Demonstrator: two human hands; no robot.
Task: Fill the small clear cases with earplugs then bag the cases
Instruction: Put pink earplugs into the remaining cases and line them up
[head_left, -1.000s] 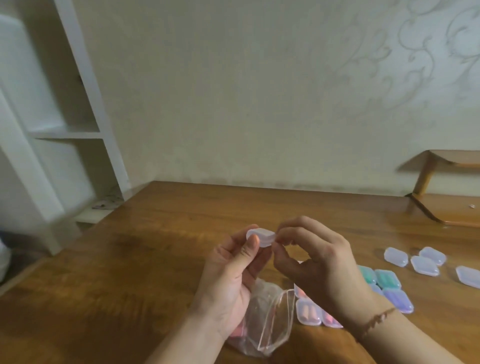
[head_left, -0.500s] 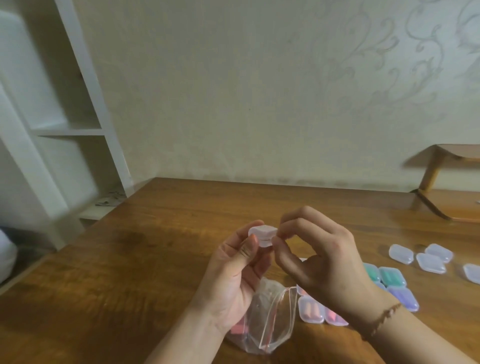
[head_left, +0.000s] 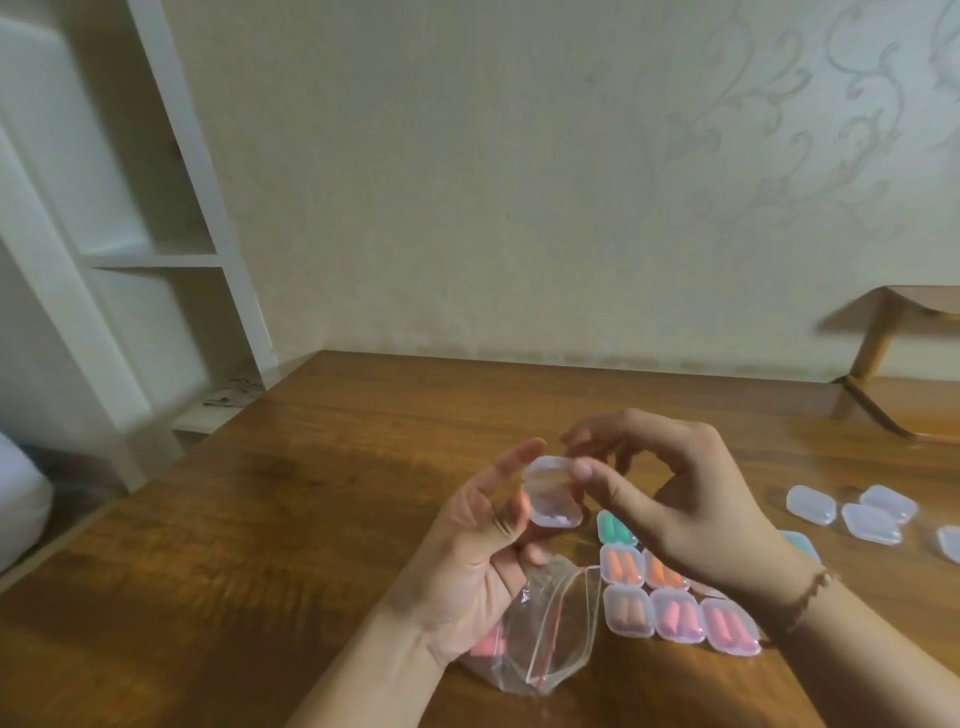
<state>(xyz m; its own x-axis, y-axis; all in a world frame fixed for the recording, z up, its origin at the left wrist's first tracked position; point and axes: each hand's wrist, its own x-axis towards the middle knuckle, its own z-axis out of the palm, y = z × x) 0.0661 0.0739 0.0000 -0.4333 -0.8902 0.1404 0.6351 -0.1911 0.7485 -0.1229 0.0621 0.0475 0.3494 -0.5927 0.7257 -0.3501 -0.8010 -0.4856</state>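
A small clear case (head_left: 551, 494) is held above the wooden table (head_left: 291, 519), its lid swung up. My left hand (head_left: 467, 561) grips its base from the left. My right hand (head_left: 675, 499) pinches the lid with thumb and forefinger. Under my left hand lies a clear zip bag (head_left: 545, 629) with pink earplugs (head_left: 488, 647) inside. Rows of filled cases (head_left: 675, 613) holding orange, pink and green earplugs lie just right of the bag, partly hidden by my right wrist. Three empty clear cases (head_left: 852, 512) lie further right.
A white shelf unit (head_left: 130, 249) stands at the table's left edge. A wooden rack (head_left: 904, 364) sits at the back right against the wall. Another clear case (head_left: 948, 543) lies at the right frame edge.
The case was shut between both hands; now its lid is lifted. Both hands have lowered slightly towards the table, and more of the filled cases show.
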